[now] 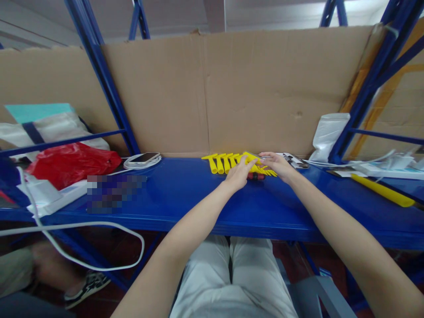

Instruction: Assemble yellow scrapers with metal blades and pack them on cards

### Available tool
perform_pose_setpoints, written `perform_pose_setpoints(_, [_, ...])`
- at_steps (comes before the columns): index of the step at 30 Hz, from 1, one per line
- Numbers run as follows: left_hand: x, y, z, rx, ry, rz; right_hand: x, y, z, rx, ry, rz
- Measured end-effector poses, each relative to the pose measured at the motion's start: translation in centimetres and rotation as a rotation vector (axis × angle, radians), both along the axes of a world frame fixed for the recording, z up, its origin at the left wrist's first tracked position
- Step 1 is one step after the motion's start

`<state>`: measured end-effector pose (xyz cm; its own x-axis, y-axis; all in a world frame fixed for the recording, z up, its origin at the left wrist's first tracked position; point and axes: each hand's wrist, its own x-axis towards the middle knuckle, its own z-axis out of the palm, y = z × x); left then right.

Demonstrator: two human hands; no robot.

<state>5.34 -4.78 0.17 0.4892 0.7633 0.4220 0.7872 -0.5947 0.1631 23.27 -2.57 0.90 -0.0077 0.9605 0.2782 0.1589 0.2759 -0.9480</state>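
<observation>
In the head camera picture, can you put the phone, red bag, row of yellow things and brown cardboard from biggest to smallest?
Biggest to smallest:
1. Brown cardboard
2. Red bag
3. Row of yellow things
4. Phone

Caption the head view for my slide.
Left hand and right hand at a row of yellow pieces on a blue tabletop, cardboard panel behind.

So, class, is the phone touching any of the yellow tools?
Apart. The head view shows a wide strip of blue tabletop between the phone and the leftmost yellow tool.
</observation>
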Motion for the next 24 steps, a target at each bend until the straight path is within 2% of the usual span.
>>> perform_pose_setpoints(5, [-0.2,1.3,-0.3,-0.007,-0.273,-0.076,2.2,0.3,0.7,0.110,0.060,0.103])
perform_pose_setpoints(7, [-0.4,2.1,-0.5,-0.015,-0.421,-0.115,3.7,0.8,0.8,0.151,-0.002,-0.003])
perform_pose_setpoints(8, [-0.5,2.5,-0.6,-0.022,-0.491,-0.130,4.5,1.1,0.8,0.156,-0.096,-0.115])
perform_pose_setpoints(10, [-0.7,3.3,-0.8,-0.052,-0.616,-0.139,6.0,1.5,0.5,0.106,-0.439,-0.381])
perform_pose_setpoints(12, [-0.8,4.0,-1.0,-0.110,-0.735,-0.119,7.1,1.8,0.1,0.006,-0.840,-0.525])
perform_pose_setpoints(13, [-0.8,4.3,-1.1,-0.153,-0.789,-0.098,7.4,1.8,-0.1,-0.058,-0.995,-0.555])
perform_pose_setpoints(15, [-0.6,4.7,-1.3,-0.254,-0.882,-0.052,7.6,1.7,-0.5,-0.164,-1.194,-0.555])
perform_pose_setpoints(17, [-0.4,4.9,-1.4,-0.340,-0.963,-0.027,7.4,1.5,-0.7,-0.216,-1.278,-0.519])
perform_pose_setpoints(24, [0.2,3.8,-0.9,-0.554,-1.120,0.011,6.1,1.3,-1.0,-0.182,-1.354,-0.486])
